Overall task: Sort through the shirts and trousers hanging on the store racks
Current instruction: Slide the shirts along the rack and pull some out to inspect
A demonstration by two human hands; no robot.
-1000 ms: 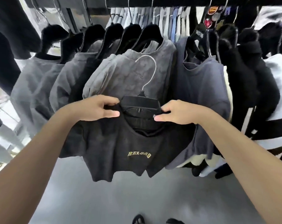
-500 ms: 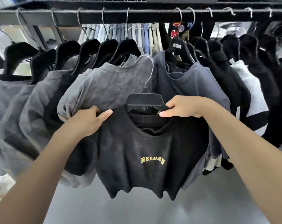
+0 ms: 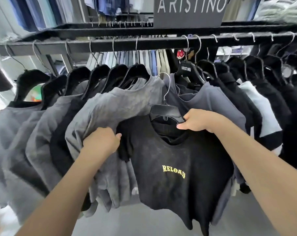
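Observation:
A black T-shirt [image 3: 175,160] with yellow "RELOAD" lettering hangs on a black hanger [image 3: 164,110] whose metal hook is off the rail, held below it. My right hand [image 3: 195,120] grips the hanger's right shoulder together with the shirt collar. My left hand [image 3: 101,142] grips the shirt's left shoulder, its fingers curled into the cloth beside a grey T-shirt [image 3: 113,106]. The black rail [image 3: 144,44] runs across the top, carrying several hangers with grey shirts on the left and dark ones on the right.
A dark blue shirt [image 3: 210,101] hangs right behind the held one. A black "ARISTINO" sign [image 3: 188,12] stands above the rail. Folded and hung light shirts fill the back shelves [image 3: 110,5]. Grey floor [image 3: 144,222] shows below the garments.
The held shirt and hanger have risen toward the rail as my view tilted up. My left hand slid from the hanger's left end down onto the shirt's shoulder and curled into the cloth.

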